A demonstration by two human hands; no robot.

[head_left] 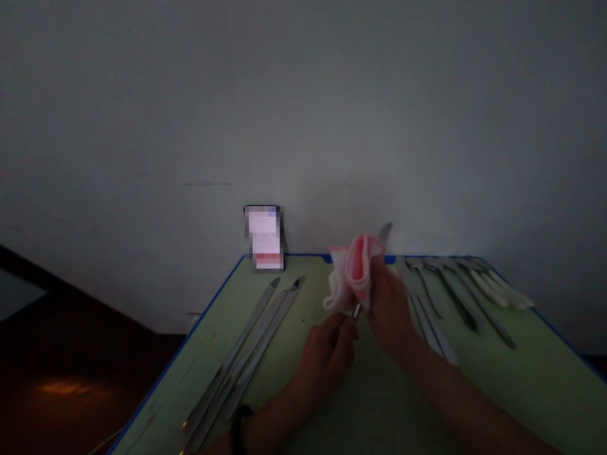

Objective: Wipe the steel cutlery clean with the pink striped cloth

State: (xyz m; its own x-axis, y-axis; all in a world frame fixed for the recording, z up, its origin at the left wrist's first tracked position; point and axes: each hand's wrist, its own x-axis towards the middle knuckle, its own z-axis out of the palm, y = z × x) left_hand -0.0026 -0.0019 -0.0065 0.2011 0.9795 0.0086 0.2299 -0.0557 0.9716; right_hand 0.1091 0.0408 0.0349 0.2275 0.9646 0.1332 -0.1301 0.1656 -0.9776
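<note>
Above the middle of a green table [521,379], my left hand [329,351] pinches the handle end of a metal knife [385,232]. Only the knife's tip shows, sticking out past a pink and white cloth [353,272]. My right hand [391,309] is closed around that cloth, which is wrapped round the knife's blade. A dark band sits on my left wrist [239,423].
Three long knives [251,341] lie side by side on the table's left part. Several spoons, forks and knives [455,294] lie in a row on the right. A small upright card [264,238] stands at the table's far edge against a pale wall. A dark floor lies to the left.
</note>
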